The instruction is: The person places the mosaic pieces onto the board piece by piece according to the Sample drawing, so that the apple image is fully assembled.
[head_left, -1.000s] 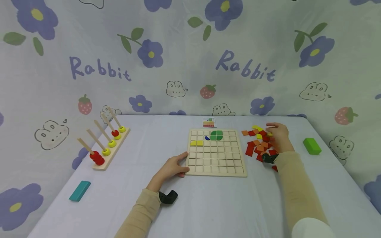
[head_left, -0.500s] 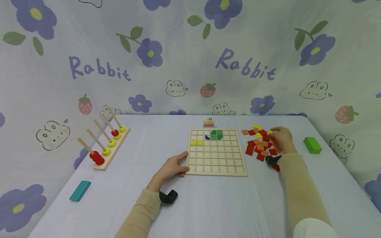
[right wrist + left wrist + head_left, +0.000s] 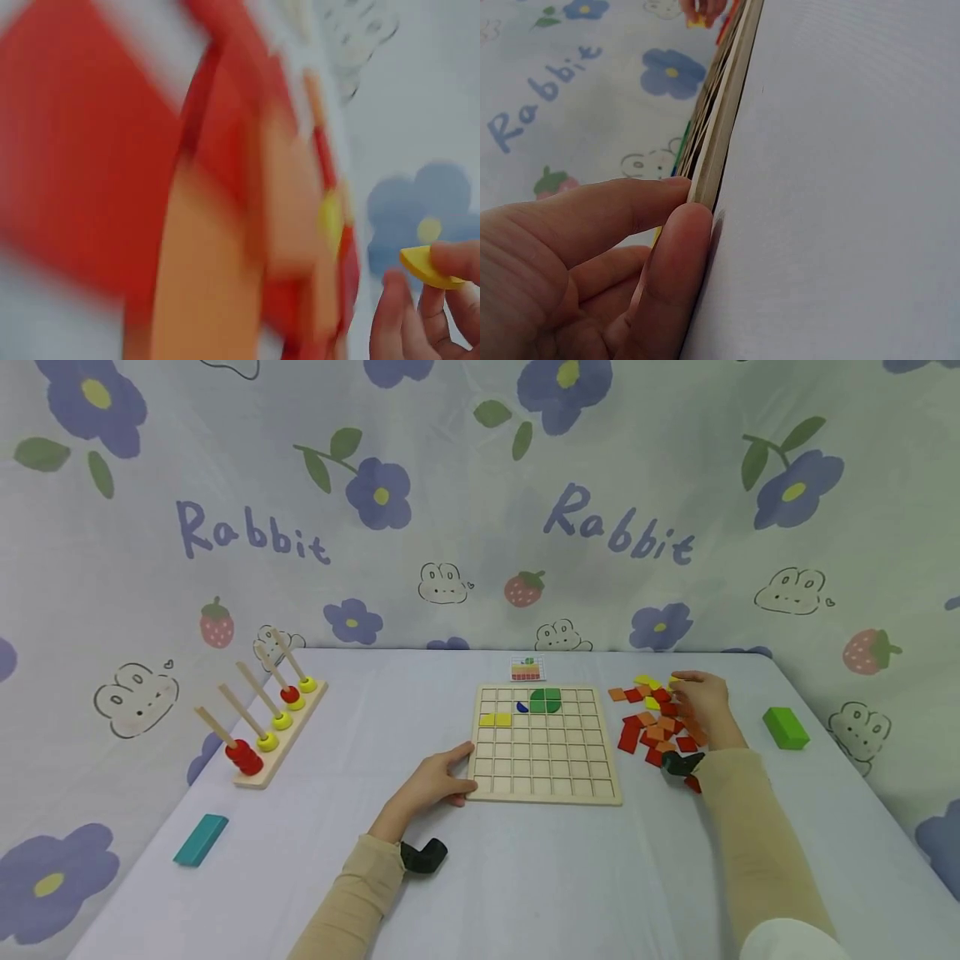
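A square wooden grid board lies mid-table in the head view. Its upper cells hold green rounded tiles, a small blue tile and yellow tiles. At the board's left edge rests my left hand, thumb and index finger spread, fingertips touching the rim; the board edge also shows in the left wrist view. Over the far right of the loose tile pile my right hand pinches a yellow round-edged tile between thumb and fingers.
Loose red, orange and yellow tiles lie right of the board. A picture card lies behind it. To the left stand a peg stand with rings and a teal block. A green block sits far right.
My right hand has shifted slightly about the far right of the tile pile, with the yellow tile in its fingers. My left hand has stayed at the board's edge.
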A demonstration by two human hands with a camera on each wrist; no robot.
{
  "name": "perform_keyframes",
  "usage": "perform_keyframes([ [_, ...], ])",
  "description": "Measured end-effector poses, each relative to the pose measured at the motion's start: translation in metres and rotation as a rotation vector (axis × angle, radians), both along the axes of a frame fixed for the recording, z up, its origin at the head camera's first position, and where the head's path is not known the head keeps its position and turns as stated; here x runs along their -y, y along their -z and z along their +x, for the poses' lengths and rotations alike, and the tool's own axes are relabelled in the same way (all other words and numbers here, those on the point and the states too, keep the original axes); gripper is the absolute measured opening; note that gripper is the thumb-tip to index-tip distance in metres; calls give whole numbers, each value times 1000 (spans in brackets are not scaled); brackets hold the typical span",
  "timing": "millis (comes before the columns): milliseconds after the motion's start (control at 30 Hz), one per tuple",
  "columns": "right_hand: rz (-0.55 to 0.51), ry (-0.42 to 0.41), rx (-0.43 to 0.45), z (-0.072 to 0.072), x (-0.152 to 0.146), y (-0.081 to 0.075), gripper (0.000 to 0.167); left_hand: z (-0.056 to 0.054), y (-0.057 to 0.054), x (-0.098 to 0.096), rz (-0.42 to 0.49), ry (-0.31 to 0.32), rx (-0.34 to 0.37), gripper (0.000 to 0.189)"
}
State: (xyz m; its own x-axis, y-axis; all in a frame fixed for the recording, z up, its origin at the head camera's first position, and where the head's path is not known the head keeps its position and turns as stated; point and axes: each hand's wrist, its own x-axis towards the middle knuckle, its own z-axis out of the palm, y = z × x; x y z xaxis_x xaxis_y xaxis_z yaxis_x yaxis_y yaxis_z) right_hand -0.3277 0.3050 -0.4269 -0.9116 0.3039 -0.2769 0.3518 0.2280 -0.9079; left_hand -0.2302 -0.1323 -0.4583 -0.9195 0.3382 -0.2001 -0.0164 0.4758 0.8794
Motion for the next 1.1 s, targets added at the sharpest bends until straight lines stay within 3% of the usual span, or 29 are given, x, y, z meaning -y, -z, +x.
perform_keyframes([
  [100, -235, -17, -26, 1, 15, -9, 51, 0, 0, 0, -5, 2, -3, 71],
  [167, -325, -66, -24, 2, 27, -14, 57, 0, 0, 0, -10, -1, -3, 71],
  [333, -338, -209, -17, 4, 58, -17, 55, -1, 2, 1, -23, 2, -13, 71],
  [533, -503, -280, 2, 3, 93, -9, 25, -1, 3, 0, -32, 5, -19, 71],
  [767, -394, -371, 21, 0, 138, 5, 45, -3, 2, 0, -39, 7, -11, 72],
  [900, -333, -446, 12, 1, 160, 10, 41, -3, 1, -1, -51, 2, -4, 72],
  [1100, -204, -470, 12, -1, 185, 13, 33, -2, 1, -2, -63, -1, 6, 72],
])
